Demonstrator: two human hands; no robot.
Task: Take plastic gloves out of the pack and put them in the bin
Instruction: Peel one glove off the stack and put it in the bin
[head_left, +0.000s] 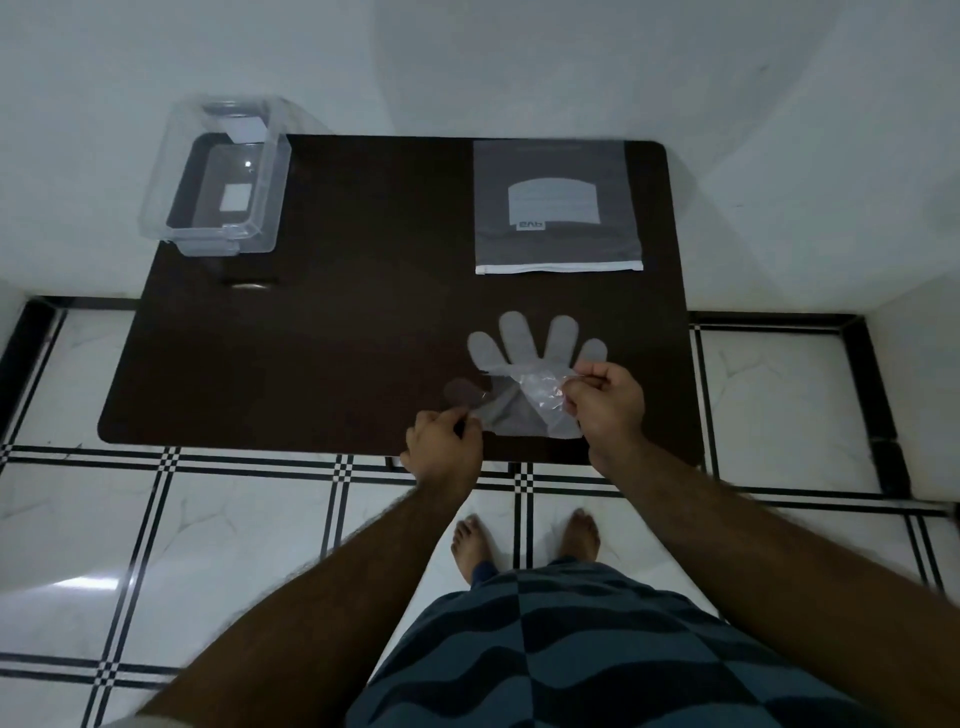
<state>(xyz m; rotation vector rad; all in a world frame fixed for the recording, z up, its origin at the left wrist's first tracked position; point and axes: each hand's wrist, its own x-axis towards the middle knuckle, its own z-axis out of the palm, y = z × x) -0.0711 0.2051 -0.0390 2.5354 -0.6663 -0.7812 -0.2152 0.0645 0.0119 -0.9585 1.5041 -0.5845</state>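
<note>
A thin clear plastic glove (524, 353) lies on the dark table near the front edge, its fingers spread and pointing away from me. My left hand (444, 441) pinches the glove's cuff at its left corner. My right hand (605, 400) pinches crumpled plastic at the glove's right side. The flat grey zip pack (558, 208) lies at the back right of the table, apart from both hands. The clear plastic bin (218, 176) stands at the back left corner with nothing visible inside.
The dark brown table (337, 338) stands against white walls. Below is a white tiled floor with black lines (249, 519); my bare feet are near the table's front edge.
</note>
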